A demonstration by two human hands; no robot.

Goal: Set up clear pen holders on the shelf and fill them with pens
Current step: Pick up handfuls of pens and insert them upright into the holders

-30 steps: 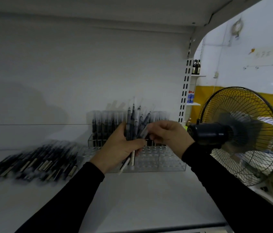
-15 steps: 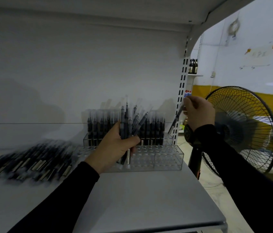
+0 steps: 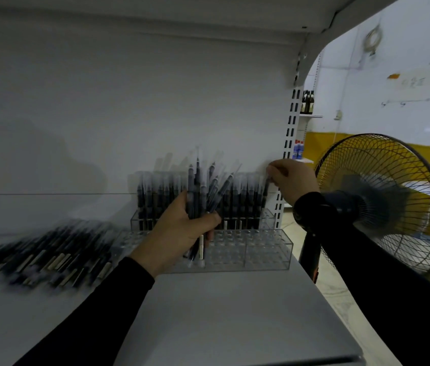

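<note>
At far left we see a loose heap of pens (image 3: 47,256) lying flat on the shelf (image 3: 222,313), blurred, so we cannot count them. Moving right, the left hand (image 3: 179,233) grips a fanned bundle of pens (image 3: 206,191), fingers and thumb curled round the lower barrels, tips pointing up. Behind it stands the rear clear holder (image 3: 200,220), its row of holes filled with upright pens; just in front sits the front clear holder (image 3: 248,249), most of its holes showing no pens. Further right, the right hand (image 3: 292,179) pinches a single pen (image 3: 266,184) near its upper end, fingertips together on it, over the right end of the rear holder. Beyond the shelf edge stands a fan (image 3: 383,202).

We judge the pens light, stiff and smooth, liable to slip from a loose bundle; a firm wrap at mid-barrel suits the bundle, and a fingertip pinch near the top suits lowering one pen into a hole. The holders look rigid, light and easily nudged, so we would take them by their side walls.
</note>
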